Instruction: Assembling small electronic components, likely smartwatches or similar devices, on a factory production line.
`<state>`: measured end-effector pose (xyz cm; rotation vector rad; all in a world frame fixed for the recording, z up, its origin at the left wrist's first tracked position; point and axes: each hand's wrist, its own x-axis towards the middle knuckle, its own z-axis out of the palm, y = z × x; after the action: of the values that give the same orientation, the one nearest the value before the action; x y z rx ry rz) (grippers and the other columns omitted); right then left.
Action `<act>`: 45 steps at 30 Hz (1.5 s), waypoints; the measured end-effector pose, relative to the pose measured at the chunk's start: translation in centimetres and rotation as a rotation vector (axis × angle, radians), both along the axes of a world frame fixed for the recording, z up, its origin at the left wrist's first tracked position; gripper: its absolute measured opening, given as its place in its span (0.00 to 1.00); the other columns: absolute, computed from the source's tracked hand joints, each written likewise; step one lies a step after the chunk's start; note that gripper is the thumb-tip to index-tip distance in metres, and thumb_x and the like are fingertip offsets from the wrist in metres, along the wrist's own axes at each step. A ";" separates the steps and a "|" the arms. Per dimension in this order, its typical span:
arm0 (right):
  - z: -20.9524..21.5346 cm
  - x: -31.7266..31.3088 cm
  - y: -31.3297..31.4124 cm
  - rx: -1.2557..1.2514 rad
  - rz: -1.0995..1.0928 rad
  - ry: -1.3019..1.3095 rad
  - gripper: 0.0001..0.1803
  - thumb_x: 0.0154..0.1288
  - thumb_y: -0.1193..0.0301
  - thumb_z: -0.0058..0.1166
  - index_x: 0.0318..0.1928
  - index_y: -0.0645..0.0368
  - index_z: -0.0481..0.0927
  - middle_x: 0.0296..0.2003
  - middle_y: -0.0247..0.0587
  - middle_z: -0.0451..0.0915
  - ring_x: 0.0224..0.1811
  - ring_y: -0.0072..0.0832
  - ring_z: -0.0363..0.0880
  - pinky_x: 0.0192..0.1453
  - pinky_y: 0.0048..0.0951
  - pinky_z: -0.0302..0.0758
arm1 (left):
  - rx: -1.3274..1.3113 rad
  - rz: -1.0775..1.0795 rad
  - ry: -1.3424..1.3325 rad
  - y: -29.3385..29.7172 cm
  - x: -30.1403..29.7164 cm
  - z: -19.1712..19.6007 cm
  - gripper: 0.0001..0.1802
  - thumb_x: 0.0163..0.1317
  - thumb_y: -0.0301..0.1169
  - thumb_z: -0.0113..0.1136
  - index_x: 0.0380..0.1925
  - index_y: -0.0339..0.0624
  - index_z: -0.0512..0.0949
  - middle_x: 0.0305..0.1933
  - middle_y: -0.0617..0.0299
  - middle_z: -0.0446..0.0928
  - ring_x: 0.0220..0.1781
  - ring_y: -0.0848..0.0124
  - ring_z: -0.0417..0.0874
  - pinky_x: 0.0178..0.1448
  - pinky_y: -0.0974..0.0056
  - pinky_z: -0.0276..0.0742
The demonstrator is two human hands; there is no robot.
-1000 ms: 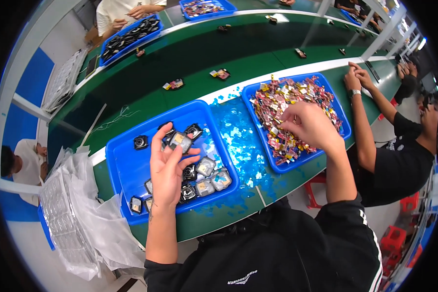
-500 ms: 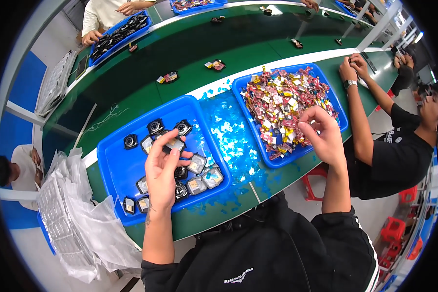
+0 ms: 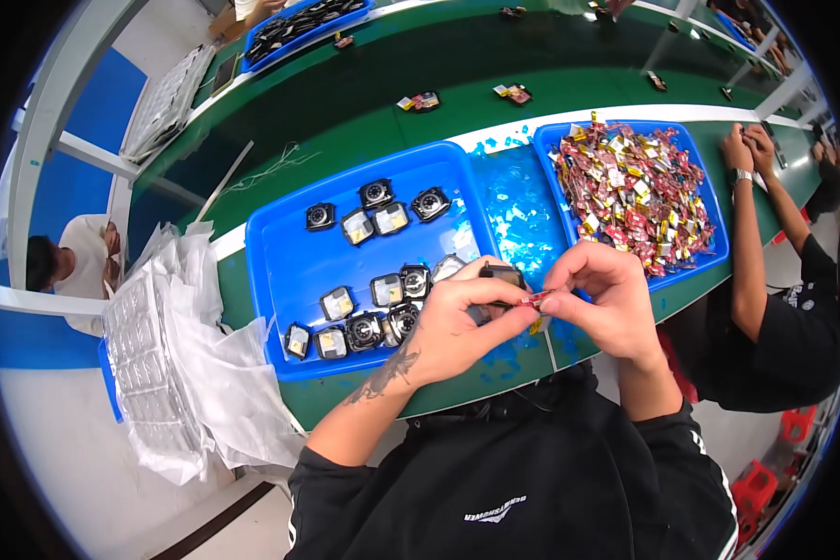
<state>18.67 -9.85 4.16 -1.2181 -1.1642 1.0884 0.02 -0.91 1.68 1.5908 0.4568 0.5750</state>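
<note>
Both my hands meet in front of me, just above the near edge of the green table. My left hand [image 3: 457, 322] grips a black watch case [image 3: 504, 274], partly hidden by the fingers. Pinched between thumb and fingertips of my right hand [image 3: 616, 299] is a small red electronic part [image 3: 535, 299], held against the near side of the case. To the left, a blue tray [image 3: 259, 280] holds several black watch cases, some dial up and some with pale backs showing. A second blue tray [image 3: 553, 187] is heaped with small red, yellow and white electronic parts [image 3: 635, 196].
Blue film scraps [image 3: 513, 215] litter the strip between the trays. Red-and-black assemblies [image 3: 420, 101] sit on the green conveyor [image 3: 345, 121] beyond. Clear plastic trays with white wrapping [image 3: 149, 345] stand at left. A co-worker's hands [image 3: 749, 149] are at right, near red stools [image 3: 754, 490].
My hands have come together from apart. The right hand left the parts tray with a small red part and now brings it to the watch case. The whole view has shifted.
</note>
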 end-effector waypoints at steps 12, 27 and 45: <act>-1.7 -2.5 0.5 -0.034 -0.143 0.131 0.11 0.63 0.82 0.57 0.46 0.66 0.75 0.38 0.35 0.77 0.43 0.17 0.78 0.41 0.17 0.77 | -0.421 0.164 0.030 -0.7 -0.4 -1.6 0.13 0.60 0.29 0.68 0.40 0.29 0.83 0.38 0.62 0.77 0.33 0.82 0.76 0.40 0.74 0.75; -2.6 -2.4 0.3 -0.341 0.007 0.711 0.11 0.67 0.78 0.55 0.49 0.62 0.73 0.31 0.36 0.80 0.27 0.17 0.76 0.30 0.19 0.77 | 0.409 0.300 -0.169 -0.4 -0.9 -1.4 0.14 0.54 0.20 0.67 0.42 0.42 0.85 0.45 0.57 0.74 0.42 0.70 0.79 0.45 0.67 0.78; 0.8 -1.4 2.1 0.084 0.041 -0.389 0.05 0.57 0.81 0.63 0.33 0.64 0.80 0.28 0.38 0.79 0.29 0.22 0.79 0.34 0.22 0.75 | 0.297 0.200 0.014 -0.1 -1.2 -0.8 0.09 0.55 0.26 0.68 0.37 0.38 0.85 0.44 0.55 0.76 0.42 0.65 0.81 0.45 0.64 0.77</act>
<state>17.25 -7.75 4.94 -1.3821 -1.5192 0.8430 -1.14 -1.03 0.90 1.8441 0.5653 0.8133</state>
